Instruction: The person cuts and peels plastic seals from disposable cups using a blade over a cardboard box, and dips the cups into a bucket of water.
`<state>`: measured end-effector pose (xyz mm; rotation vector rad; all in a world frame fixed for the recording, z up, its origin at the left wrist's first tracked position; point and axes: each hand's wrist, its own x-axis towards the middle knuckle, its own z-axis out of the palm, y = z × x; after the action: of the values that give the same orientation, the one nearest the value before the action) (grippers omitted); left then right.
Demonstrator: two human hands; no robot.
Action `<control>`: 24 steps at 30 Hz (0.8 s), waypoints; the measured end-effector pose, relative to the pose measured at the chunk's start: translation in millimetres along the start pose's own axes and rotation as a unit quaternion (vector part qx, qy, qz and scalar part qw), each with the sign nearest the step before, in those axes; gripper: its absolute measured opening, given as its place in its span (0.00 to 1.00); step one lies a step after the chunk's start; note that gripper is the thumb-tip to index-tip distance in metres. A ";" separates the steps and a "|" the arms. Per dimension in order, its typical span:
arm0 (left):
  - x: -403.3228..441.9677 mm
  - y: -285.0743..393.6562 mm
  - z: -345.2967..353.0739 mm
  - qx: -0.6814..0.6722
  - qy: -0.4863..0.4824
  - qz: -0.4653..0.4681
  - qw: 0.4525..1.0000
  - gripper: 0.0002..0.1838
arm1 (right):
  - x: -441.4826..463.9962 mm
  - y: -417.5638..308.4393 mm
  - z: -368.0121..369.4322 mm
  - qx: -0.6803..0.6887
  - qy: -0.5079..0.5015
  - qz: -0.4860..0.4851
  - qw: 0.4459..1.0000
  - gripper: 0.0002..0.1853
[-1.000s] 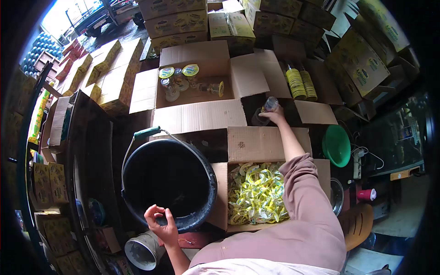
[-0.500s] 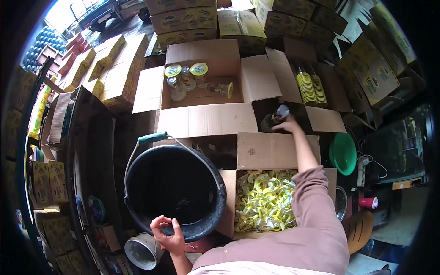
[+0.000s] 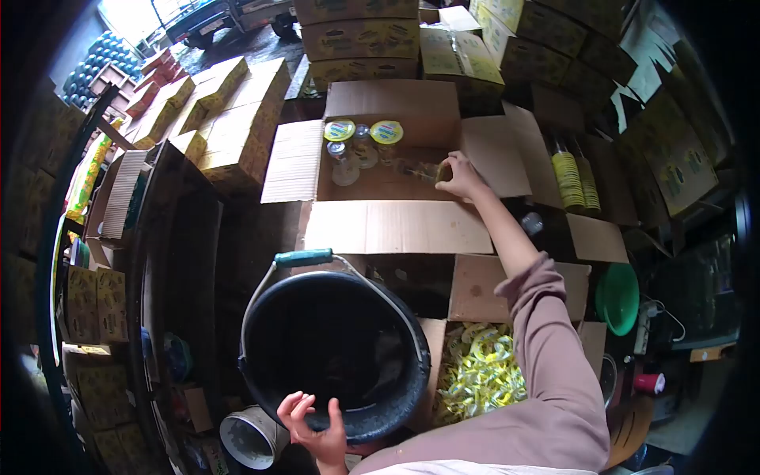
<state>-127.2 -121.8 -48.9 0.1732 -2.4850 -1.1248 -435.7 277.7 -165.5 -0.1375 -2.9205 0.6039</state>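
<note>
Cup (image 3: 413, 168) is clamped by fingers of the right hand (image 3: 459, 176); light pressure is advised; fingers of the left hand (image 3: 321, 438) are apart.

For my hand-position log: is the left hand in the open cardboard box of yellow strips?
No, the left hand is at the near rim of the black bucket.

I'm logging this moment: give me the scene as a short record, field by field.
Bucket: dark, green handle grip
Left hand: open, empty, by the bucket's near rim
Right hand: at the end of a lying clear container, grip unclear
Upper carton: that container, standing ones, two yellow-topped
Lower carton: loose yellow strips
Green bowl: right of lower carton
</note>
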 end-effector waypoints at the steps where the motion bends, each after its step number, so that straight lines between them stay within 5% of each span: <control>1: 2.6 4.0 0.0 0.012 0.006 0.007 1.000 0.19 | 10.0 1.2 14.9 -0.018 -0.013 0.007 1.000 0.33; 4: 2.3 4.9 -2.1 0.002 -0.035 0.001 0.999 0.24 | 26.4 9.9 49.7 -0.089 -0.016 0.021 0.996 0.43; 7: 2.4 3.2 -1.3 -0.006 -0.040 -0.015 0.999 0.19 | 44.3 10.5 56.4 -0.131 -0.157 0.095 0.974 0.42; 11: 4.2 5.8 -3.2 -0.014 -0.044 -0.010 0.999 0.17 | 38.9 -1.9 42.4 -0.111 -0.088 0.057 0.988 0.38; 18: -0.6 -6.3 -5.4 -0.064 -0.028 0.040 0.997 0.17 | -27.2 -77.0 -91.0 -0.049 0.086 -0.081 0.992 0.32; 21: -8.1 -16.8 0.0 -0.158 0.014 0.050 0.986 0.27 | -104.5 -103.3 -144.6 0.023 0.221 -0.175 0.959 0.31; 24: -8.6 -10.9 -6.5 -0.151 -0.008 0.111 0.982 0.33 | -198.6 -142.2 -193.1 0.100 0.211 -0.181 0.955 0.33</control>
<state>-117.3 -131.2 -55.8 -0.1968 -2.2421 -1.3867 -215.7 198.2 39.9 0.2564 -2.3731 0.6994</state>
